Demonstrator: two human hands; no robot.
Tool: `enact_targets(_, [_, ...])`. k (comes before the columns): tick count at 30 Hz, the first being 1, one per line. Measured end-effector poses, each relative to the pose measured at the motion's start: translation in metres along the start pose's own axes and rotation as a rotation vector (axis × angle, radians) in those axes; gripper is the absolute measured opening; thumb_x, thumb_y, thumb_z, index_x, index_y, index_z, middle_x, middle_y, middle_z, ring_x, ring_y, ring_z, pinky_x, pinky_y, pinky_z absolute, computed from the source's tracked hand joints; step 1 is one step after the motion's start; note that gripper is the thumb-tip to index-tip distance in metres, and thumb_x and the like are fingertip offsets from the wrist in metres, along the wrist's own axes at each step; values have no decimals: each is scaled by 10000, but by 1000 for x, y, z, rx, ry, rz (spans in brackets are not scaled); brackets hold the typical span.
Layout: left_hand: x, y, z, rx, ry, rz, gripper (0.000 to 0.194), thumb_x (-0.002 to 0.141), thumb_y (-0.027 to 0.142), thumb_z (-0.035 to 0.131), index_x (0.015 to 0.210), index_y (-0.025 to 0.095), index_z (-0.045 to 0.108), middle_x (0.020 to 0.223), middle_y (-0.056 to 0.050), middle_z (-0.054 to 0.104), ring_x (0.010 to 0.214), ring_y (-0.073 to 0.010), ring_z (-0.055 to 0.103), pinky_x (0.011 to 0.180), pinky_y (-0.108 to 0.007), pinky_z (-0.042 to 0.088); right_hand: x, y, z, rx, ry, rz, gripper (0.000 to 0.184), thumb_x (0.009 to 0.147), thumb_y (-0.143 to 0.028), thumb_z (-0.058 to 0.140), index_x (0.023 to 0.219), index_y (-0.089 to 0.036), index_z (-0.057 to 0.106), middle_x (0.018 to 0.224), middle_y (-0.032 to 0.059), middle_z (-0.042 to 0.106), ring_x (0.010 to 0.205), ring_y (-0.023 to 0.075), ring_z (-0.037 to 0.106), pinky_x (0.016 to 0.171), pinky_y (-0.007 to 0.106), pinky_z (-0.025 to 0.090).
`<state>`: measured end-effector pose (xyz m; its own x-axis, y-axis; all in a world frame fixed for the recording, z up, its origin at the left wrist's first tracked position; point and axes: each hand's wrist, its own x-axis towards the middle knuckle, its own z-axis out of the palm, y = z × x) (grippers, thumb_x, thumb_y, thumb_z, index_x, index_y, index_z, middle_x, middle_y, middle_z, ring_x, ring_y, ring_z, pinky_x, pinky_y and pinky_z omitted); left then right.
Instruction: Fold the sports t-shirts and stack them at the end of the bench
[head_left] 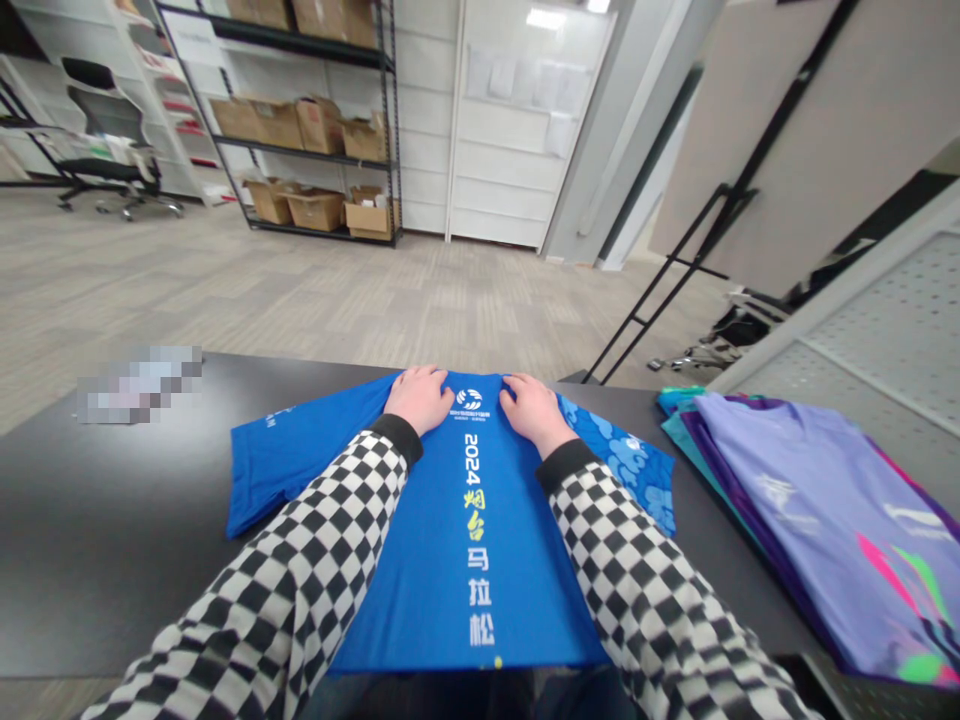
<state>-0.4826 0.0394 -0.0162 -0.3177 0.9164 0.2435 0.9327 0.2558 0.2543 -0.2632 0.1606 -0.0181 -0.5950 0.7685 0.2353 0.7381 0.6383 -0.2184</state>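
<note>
A blue short-sleeved T-shirt (439, 560) lies spread on the dark table, its printed side up. White and yellow lettering runs down its middle below a round white logo. My left hand (418, 398) rests on the shirt's far left shoulder, beside the collar, fingers laid over the cloth. On the opposite shoulder lies my right hand (534, 408), also flat on the fabric, its thumb toward the logo. Both sleeves stretch outward; the right one carries a lighter cloud pattern. My forearms cover parts of the shirt's sides.
Folded shirts, lilac on top (817, 500), are piled at the table's right. A blurred-out item (139, 385) lies on the table (97, 530) at far left. Beyond stand a shelf rack with cardboard boxes (315, 208), an office chair (109, 130) and a black-framed stand (675, 260).
</note>
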Motion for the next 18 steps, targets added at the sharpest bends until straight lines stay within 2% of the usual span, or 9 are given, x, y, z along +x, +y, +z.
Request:
enact_targets(6, [1, -1, 2, -20, -1, -6, 471, 1083, 396, 491, 1446, 244, 750, 1608, -111, 668, 1484, -349, 583, 1281, -531, 443, 0, 1, 1, 2, -1, 5, 474, 1126, -380, 477, 1505, -241, 725, 1622, 99, 668, 1505, 313, 597, 1268, 492, 470])
enact_targets(14, [0, 0, 0, -15, -10, -15, 452, 1085, 390, 497, 1442, 276, 750, 1587, -93, 682, 1474, -328, 586, 1282, -500, 431, 2, 2, 3, 0, -7, 4, 469, 1132, -375, 478, 1514, -243, 718, 1627, 100, 662, 1511, 306, 589, 1276, 478, 455])
enact_targets(18, [-1, 0, -1, -6, -23, -6, 508, 1107, 500, 480, 1477, 259, 732, 1628, -109, 653, 1506, -350, 561, 1287, -525, 420, 1, 1, 2, 12, -5, 5, 504, 1162, -509, 453, 1480, -242, 738, 1616, 109, 668, 1497, 318, 597, 1266, 493, 457])
